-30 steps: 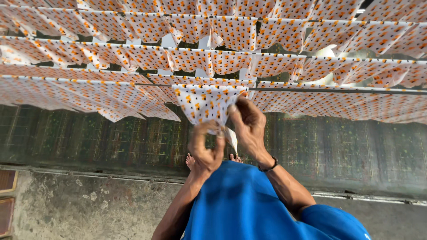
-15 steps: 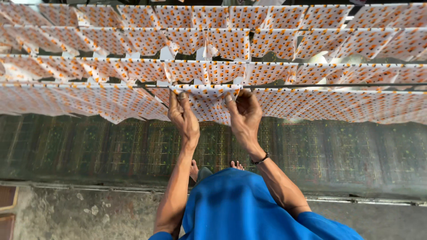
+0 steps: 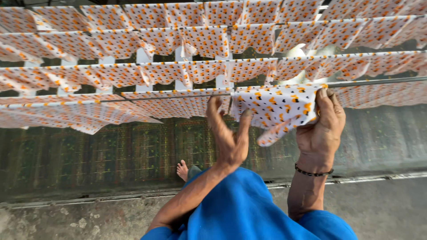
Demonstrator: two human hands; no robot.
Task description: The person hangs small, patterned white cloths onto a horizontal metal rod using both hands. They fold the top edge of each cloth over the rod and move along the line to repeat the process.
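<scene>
A white cloth with orange and black spots hangs over the nearest line, in front of me. My right hand grips its right edge up at the line, a dark bead bracelet on the wrist. My left hand is raised at the cloth's left edge with fingers spread, touching or just beside it. I wear a blue shirt.
Several rows of the same spotted cloths hang on lines stretching left, right and beyond. Below lies a long dark patterned fabric on the ground, beside a concrete strip. My bare foot shows under the cloths.
The view has swung left. My right hand slid right along the line with the cloth's edge, spreading it. My left hand has loosened and dropped slightly.
</scene>
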